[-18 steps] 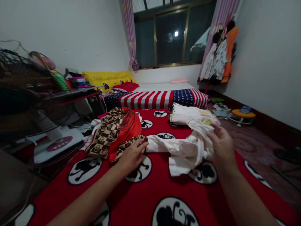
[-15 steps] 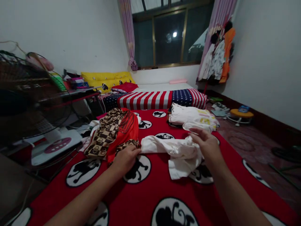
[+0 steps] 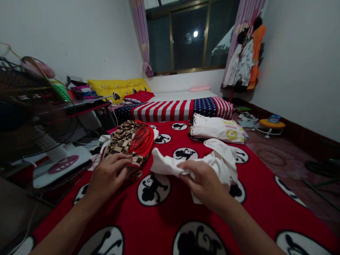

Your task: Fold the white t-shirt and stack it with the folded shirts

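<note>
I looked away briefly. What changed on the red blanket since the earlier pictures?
The right hand moved left and now grips the white garment, bunched up. The left hand moved left onto the brown-and-red patterned scarf, now more gathered. The folded white clothes and striped quilt stayed put.

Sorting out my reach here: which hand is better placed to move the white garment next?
Right, probably: the right hand already holds the white garment, while the left hand rests on the brown patterned cloth.
</note>
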`<state>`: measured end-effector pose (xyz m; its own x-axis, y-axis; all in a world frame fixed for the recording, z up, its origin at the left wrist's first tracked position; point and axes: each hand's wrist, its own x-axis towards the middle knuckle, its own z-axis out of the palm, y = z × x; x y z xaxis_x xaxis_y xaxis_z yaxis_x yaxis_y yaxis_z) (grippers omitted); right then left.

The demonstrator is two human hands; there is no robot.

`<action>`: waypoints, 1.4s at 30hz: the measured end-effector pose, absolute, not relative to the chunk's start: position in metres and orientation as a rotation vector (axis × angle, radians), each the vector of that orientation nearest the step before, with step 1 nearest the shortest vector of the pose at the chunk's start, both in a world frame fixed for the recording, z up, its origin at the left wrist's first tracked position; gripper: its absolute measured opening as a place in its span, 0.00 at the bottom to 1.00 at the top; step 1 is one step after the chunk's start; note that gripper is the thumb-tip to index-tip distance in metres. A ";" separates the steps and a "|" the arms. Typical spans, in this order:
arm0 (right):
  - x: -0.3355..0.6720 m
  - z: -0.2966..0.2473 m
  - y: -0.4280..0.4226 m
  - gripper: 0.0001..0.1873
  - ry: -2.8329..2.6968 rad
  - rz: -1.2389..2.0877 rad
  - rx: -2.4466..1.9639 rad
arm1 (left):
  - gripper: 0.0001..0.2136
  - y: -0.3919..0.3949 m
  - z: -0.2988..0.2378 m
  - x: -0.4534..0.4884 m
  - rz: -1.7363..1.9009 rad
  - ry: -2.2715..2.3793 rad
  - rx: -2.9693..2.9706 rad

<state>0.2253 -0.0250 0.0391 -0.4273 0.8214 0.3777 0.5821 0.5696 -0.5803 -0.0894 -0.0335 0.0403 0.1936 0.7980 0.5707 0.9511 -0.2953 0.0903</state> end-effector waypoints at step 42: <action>0.308 0.079 -0.002 0.27 -1.347 0.335 -0.975 | 0.16 -0.001 0.050 -0.009 -2.219 -2.058 -1.999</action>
